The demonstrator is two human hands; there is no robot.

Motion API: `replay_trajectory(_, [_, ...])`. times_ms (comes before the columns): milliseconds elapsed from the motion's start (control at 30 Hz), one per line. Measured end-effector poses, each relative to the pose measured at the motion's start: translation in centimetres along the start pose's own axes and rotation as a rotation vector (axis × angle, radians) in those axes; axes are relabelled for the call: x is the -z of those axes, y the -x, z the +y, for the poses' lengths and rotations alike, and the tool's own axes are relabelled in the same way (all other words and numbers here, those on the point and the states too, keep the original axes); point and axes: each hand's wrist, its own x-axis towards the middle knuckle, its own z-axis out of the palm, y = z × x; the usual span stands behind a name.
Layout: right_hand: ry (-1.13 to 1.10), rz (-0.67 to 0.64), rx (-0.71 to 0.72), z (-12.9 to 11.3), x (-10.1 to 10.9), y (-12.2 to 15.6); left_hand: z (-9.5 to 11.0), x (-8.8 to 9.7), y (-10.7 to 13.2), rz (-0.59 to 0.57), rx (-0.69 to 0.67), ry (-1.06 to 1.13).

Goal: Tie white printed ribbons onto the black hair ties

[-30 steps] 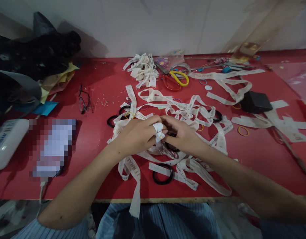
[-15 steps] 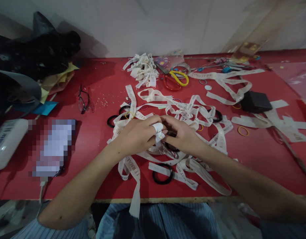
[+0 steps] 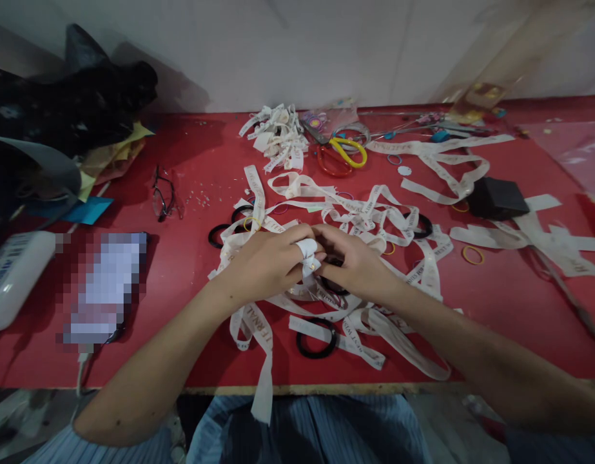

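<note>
My left hand (image 3: 275, 258) and my right hand (image 3: 358, 261) meet over the middle of the table, fingers curled together. A white ribbon (image 3: 307, 248) loops over the left fingers, with a folded part hanging between the hands. Both hands are closed on this ribbon; the fingertips are partly hidden. Just under the right fingers shows a black hair tie (image 3: 334, 283), and I cannot tell whether it is held. Around and below lie tangled printed white ribbons (image 3: 374, 212). Nearer to me, another black hair tie (image 3: 304, 351) rests against a ribbon strip.
Scissors (image 3: 348, 153) with yellow and red handles lie behind, beside a heap of knotted ribbon pieces (image 3: 280, 135). Eyeglasses (image 3: 162, 193) and a blurred phone (image 3: 108, 283) on a cable are at left. A black block (image 3: 499, 198) sits on ribbons at right.
</note>
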Motion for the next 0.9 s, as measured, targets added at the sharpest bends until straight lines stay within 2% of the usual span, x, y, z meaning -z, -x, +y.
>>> replay_trajectory(900, [0.007, -0.008, -0.008, 0.01, 0.04, 0.16, -0.16, -0.18, 0.11, 0.0, -0.002, 0.026])
